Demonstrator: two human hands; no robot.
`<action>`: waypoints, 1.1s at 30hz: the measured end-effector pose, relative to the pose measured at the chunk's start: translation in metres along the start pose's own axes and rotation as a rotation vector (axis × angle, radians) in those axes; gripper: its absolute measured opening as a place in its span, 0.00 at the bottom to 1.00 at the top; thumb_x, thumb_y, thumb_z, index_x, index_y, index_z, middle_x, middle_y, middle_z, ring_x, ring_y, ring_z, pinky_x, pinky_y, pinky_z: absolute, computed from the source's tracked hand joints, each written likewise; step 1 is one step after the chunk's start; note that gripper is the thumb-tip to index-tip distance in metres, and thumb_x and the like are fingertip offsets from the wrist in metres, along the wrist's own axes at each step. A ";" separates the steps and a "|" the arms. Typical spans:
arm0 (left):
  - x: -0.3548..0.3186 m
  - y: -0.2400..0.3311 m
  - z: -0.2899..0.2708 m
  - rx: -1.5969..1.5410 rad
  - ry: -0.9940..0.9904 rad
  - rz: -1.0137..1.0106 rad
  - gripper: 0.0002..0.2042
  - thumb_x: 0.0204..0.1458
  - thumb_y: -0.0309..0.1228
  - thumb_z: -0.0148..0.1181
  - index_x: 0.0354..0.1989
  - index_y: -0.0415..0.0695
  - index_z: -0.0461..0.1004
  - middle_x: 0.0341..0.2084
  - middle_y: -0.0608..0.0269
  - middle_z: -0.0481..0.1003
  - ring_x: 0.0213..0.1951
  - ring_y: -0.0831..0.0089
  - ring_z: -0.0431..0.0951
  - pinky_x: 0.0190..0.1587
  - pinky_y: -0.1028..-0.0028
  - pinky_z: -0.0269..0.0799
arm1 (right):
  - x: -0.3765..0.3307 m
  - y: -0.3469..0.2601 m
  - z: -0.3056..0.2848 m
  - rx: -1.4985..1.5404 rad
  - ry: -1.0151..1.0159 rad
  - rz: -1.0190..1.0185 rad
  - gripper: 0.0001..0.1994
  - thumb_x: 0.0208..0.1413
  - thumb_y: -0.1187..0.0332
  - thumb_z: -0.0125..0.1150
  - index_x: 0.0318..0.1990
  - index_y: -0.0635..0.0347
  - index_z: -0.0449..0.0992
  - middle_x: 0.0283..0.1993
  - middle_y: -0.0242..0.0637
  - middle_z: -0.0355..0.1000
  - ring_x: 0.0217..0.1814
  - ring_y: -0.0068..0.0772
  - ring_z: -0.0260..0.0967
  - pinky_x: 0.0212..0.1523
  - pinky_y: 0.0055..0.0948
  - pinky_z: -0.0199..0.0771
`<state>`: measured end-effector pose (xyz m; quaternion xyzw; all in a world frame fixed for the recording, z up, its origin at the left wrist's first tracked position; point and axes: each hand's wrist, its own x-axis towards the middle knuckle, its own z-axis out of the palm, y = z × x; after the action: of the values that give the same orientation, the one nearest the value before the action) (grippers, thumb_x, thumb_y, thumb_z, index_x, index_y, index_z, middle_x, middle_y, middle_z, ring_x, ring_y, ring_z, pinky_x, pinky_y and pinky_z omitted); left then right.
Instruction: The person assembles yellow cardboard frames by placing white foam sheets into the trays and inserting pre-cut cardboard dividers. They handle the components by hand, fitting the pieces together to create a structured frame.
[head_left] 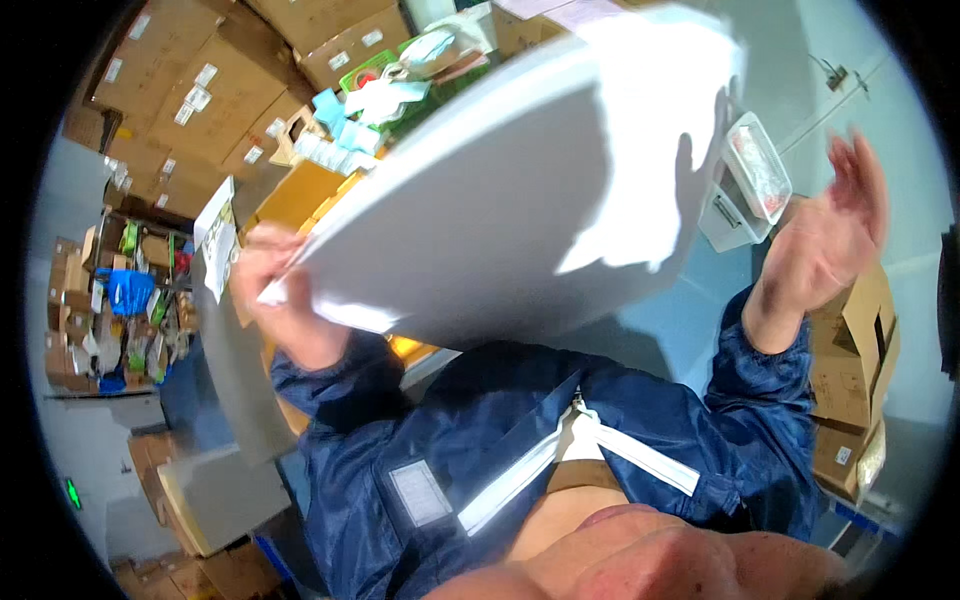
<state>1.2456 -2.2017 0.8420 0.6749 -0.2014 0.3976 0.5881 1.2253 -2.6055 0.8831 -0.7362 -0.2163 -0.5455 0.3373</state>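
A large white sheet (480,210) stretches across the middle of the view, raised in front of my chest and slightly bowed. Bright light falls on its right part, with the shadow of a hand there; the rest lies in grey shade. My left hand (283,285) pinches the sheet's lower left corner between thumb and fingers. Raised at the right, apart from the sheet's right edge, my right hand (825,230) holds nothing; its fingers are stretched upward and a little blurred. Much of the work surface behind the sheet is hidden.
Stacked cardboard boxes (200,90) fill the back left. Beyond the sheet are a yellow bin (305,195) and a heap of light-blue and white pieces (380,100). White plastic bins (755,170) stand right of it. An open carton (850,350) is beside my right arm; loaded shelves (125,300) stand far left.
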 end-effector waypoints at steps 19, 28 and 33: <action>0.066 -0.200 -0.007 -0.454 0.182 -0.901 0.32 0.65 0.54 0.36 0.67 0.39 0.60 0.61 0.51 0.67 0.59 0.56 0.70 0.61 0.59 0.66 | -0.207 0.050 0.183 1.338 -0.161 1.836 0.27 0.59 0.49 0.63 0.55 0.62 0.73 0.54 0.46 0.73 0.55 0.42 0.71 0.57 0.39 0.73; 0.003 -0.347 0.028 -0.226 0.113 -1.055 0.22 0.65 0.43 0.50 0.56 0.36 0.68 0.51 0.58 0.73 0.53 0.67 0.72 0.57 0.68 0.67 | -0.136 0.206 0.079 -0.172 -1.162 0.941 0.27 0.61 0.44 0.54 0.51 0.61 0.78 0.44 0.50 0.78 0.46 0.43 0.76 0.44 0.38 0.75; -0.024 -0.369 0.101 -0.336 0.158 -1.153 0.24 0.64 0.45 0.51 0.58 0.36 0.66 0.52 0.54 0.73 0.55 0.64 0.73 0.59 0.66 0.67 | -0.220 0.327 0.138 0.005 -1.139 0.928 0.31 0.63 0.44 0.51 0.48 0.72 0.72 0.49 0.60 0.73 0.54 0.62 0.70 0.55 0.44 0.69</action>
<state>1.5341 -2.2193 0.5909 0.5414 0.1810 0.0263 0.8206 1.4718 -2.7150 0.5644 -0.9206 -0.0256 0.1211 0.3705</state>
